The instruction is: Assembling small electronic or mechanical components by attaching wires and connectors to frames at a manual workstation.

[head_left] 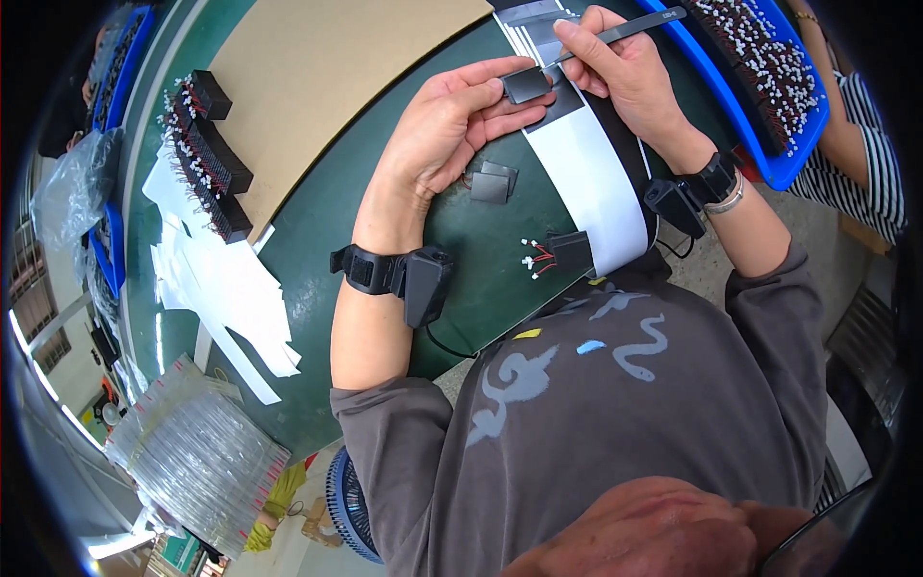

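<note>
My left hand (pixel 444 120) grips a small flat black rectangular piece (pixel 527 86) between thumb and fingers, above the green tabletop. My right hand (pixel 635 91) pinches dark tweezers (pixel 649 22), whose tips come down at the piece's right edge; whether they touch it I cannot tell. Under both hands runs a long white strip of sheet (pixel 594 173) with dark patches at its far end. Below my left hand, similar small black pieces (pixel 489 188) lie on the table. Nearer me, a few more black pieces (pixel 571 252) with red wires and white connectors rest beside the strip.
At the right, a blue tray (pixel 784 173) holds many wired pieces; a person in a striped garment (pixel 875 144) is beyond it. A brown board (pixel 327 67) covers the far left tabletop, with black wired stacks (pixel 226 168), white paper strips (pixel 226 288) and clear plastic trays (pixel 197 452) further left.
</note>
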Demonstrator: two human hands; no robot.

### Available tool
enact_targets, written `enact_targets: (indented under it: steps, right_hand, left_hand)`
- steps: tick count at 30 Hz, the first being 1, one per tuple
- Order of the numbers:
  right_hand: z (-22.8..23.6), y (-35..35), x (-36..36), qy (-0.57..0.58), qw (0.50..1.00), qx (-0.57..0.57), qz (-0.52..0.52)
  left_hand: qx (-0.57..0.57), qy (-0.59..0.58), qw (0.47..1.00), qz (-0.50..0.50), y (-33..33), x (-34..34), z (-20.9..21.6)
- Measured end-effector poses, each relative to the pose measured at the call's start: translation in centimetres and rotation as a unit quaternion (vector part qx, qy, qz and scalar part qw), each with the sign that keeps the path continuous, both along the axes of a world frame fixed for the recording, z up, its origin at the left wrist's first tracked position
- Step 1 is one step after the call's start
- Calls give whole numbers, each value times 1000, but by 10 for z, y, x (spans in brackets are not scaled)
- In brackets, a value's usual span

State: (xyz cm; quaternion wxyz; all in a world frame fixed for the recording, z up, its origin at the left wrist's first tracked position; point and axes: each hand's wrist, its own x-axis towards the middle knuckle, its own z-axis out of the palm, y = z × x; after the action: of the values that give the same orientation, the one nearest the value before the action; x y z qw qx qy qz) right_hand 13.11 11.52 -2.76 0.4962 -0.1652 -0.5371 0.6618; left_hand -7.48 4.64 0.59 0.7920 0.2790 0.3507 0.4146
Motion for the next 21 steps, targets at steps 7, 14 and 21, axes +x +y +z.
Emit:
enact_targets:
  steps: [7, 14, 21]
  right_hand:
    - [28, -16, 5, -218, 966, -116, -78]
    - [26, -16, 4, -202, 967, -141, -68]
    - [15, -10, 13, -266, 960, -42, -74]
  left_hand:
    - [1, 15, 1000, 8, -2, -1, 2]
    - [3, 18, 1000, 3, -2, 0, 3]
    - [-3, 2, 1000, 12, -1, 1, 2]
